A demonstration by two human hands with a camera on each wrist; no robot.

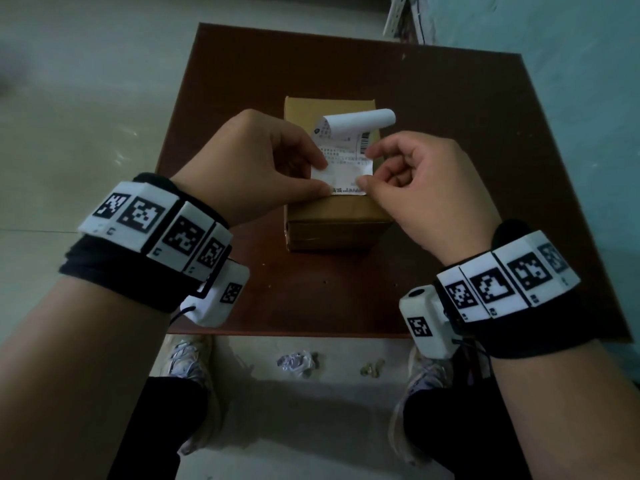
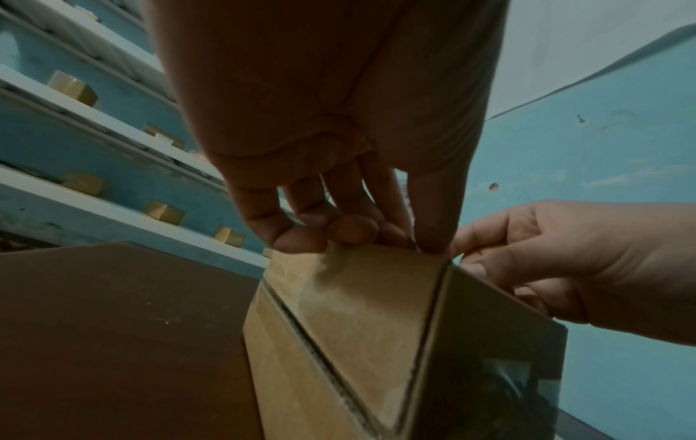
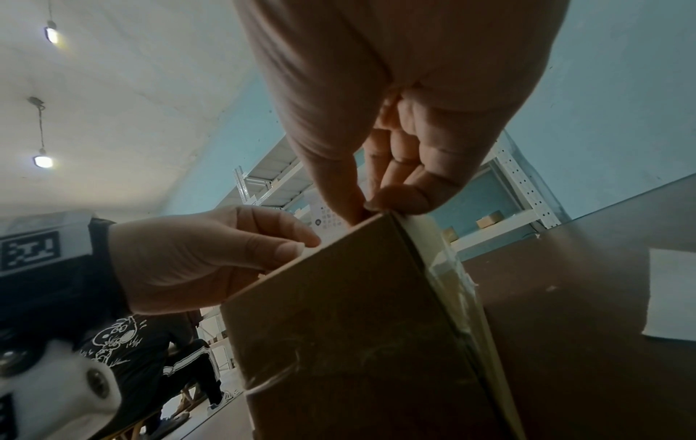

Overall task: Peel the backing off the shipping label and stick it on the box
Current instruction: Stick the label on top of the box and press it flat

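Note:
A brown cardboard box [image 1: 332, 220] stands in the middle of the dark red table [image 1: 242, 98]. Over its top lies a white printed shipping label [image 1: 346, 157], its near end down by the box's front edge and its far end curled up into a roll. My left hand [image 1: 320, 178] pinches the label's left edge between thumb and forefinger. On the right edge, my right hand [image 1: 367, 169] pinches the same way. In the wrist views the left hand [image 2: 339, 229] and right hand [image 3: 369, 208] have their fingertips at the box's [image 2: 357, 312] top edge.
A white sheet [image 3: 670, 294] lies flat on the table to the right of the box. Crumpled paper [image 1: 296, 362] sits on the floor between my shoes. Shelves with small boxes [image 2: 75, 89] line the blue wall. A seated person [image 3: 150, 342] is off to one side.

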